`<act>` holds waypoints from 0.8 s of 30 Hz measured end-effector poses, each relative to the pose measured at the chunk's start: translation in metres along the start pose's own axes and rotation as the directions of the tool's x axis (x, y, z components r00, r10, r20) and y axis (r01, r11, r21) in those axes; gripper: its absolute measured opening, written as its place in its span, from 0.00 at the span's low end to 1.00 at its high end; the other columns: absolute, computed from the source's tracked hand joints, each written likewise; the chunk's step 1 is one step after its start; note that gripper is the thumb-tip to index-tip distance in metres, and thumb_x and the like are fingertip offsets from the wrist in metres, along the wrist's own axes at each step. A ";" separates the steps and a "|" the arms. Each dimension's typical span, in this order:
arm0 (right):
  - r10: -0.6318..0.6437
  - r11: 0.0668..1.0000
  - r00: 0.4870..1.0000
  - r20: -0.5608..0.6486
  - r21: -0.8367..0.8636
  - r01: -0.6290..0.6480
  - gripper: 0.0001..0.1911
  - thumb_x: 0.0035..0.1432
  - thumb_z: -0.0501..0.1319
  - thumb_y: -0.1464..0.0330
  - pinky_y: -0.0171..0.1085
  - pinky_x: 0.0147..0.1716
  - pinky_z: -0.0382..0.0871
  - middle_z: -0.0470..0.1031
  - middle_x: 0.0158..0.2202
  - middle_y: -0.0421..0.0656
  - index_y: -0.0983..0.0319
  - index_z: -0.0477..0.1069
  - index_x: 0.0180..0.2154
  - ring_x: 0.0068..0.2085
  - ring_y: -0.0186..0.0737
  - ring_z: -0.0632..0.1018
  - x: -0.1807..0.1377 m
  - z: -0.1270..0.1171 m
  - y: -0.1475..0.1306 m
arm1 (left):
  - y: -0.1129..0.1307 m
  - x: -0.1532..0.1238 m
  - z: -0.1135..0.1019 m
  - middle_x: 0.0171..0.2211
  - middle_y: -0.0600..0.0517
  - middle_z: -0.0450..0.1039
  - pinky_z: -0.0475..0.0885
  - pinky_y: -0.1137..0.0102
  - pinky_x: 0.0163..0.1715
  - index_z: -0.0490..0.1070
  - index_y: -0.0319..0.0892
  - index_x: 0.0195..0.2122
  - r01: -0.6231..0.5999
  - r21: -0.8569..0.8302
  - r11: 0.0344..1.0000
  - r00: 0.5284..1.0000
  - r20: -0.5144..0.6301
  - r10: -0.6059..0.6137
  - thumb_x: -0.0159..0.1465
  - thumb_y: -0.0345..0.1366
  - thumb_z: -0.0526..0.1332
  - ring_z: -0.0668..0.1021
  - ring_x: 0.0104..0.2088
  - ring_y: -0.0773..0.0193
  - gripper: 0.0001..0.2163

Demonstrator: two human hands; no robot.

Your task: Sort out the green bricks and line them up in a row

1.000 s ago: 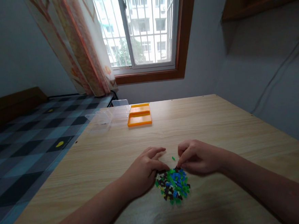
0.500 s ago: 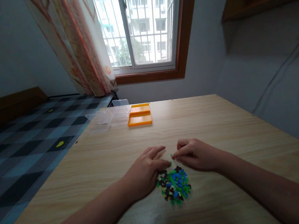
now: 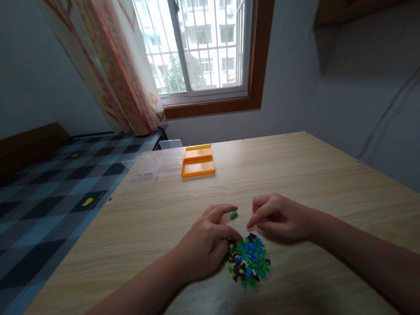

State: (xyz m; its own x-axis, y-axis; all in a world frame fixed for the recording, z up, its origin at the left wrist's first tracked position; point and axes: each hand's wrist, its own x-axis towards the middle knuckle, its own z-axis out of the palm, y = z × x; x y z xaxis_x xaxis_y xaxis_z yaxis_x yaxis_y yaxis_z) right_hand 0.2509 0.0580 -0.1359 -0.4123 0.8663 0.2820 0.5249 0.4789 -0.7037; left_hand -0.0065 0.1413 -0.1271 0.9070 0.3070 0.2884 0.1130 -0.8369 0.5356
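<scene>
A small pile of tiny green, blue, black and yellowish plastic pieces (image 3: 249, 261) lies on the wooden table (image 3: 276, 172) in front of me. My left hand (image 3: 207, 241) rests at the pile's left edge, its fingers curled, its thumb touching the pieces. One loose green piece (image 3: 233, 215) lies just beyond the left index fingertip. To the right of the pile is my right hand (image 3: 279, 217), fingers curled together and its index finger pointing toward the green piece; nothing shows in it.
An orange two-compartment tray (image 3: 197, 161) and a clear plastic box with its lid (image 3: 156, 163) sit at the table's far left. A bed with a checked cover (image 3: 44, 202) runs along the table's left side. Window and curtain behind.
The loose green piece has moved up and left, now near my left index fingertip. My right hand has drawn back slightly from it. The left hand has shifted a little toward the pile.
</scene>
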 end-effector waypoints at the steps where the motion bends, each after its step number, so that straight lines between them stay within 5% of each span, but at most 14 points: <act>1: -0.009 1.000 1.000 0.027 0.020 0.009 0.15 0.59 0.60 0.75 0.31 0.29 0.64 0.72 0.33 0.42 0.58 0.82 0.44 0.30 0.32 0.72 0.000 0.001 -0.002 | 0.001 0.000 0.000 0.63 0.50 0.64 0.64 0.52 0.62 0.82 0.49 0.40 -0.024 -0.003 1.000 1.000 0.011 0.024 0.55 0.20 0.56 0.67 0.61 0.52 0.21; 6: -0.058 0.998 0.992 0.113 0.031 0.055 0.17 0.54 0.61 0.77 0.30 0.28 0.63 0.71 0.32 0.42 0.58 0.83 0.43 0.29 0.31 0.70 0.000 0.005 -0.009 | -0.001 0.000 0.001 0.62 0.50 0.65 0.65 0.50 0.61 0.82 0.50 0.39 -0.031 0.019 0.999 0.999 0.031 0.031 0.55 0.20 0.57 0.67 0.62 0.50 0.20; 17: -0.021 0.999 0.997 0.070 -0.025 0.023 0.17 0.53 0.61 0.78 0.29 0.28 0.62 0.72 0.30 0.41 0.60 0.83 0.41 0.27 0.29 0.71 0.000 0.006 -0.008 | -0.001 0.002 0.004 0.62 0.46 0.65 0.67 0.50 0.60 0.79 0.48 0.49 0.034 0.127 0.991 0.999 0.032 -0.039 0.59 0.23 0.56 0.68 0.61 0.50 0.21; 24: -0.031 0.998 0.997 0.067 -0.055 0.035 0.16 0.56 0.61 0.77 0.30 0.29 0.64 0.73 0.33 0.42 0.59 0.82 0.43 0.29 0.30 0.72 0.000 0.006 -0.006 | -0.006 0.002 0.006 0.55 0.43 0.72 0.72 0.54 0.55 0.75 0.42 0.51 0.110 0.034 0.993 0.978 -0.183 -0.102 0.64 0.25 0.52 0.74 0.55 0.54 0.19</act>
State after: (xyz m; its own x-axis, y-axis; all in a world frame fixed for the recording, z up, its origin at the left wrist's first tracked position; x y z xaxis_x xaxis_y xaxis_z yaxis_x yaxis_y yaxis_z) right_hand 0.2431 0.0547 -0.1356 -0.4775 0.8393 0.2597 0.5505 0.5162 -0.6561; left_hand -0.0029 0.1445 -0.1345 0.8009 0.4686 0.3727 0.2260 -0.8131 0.5365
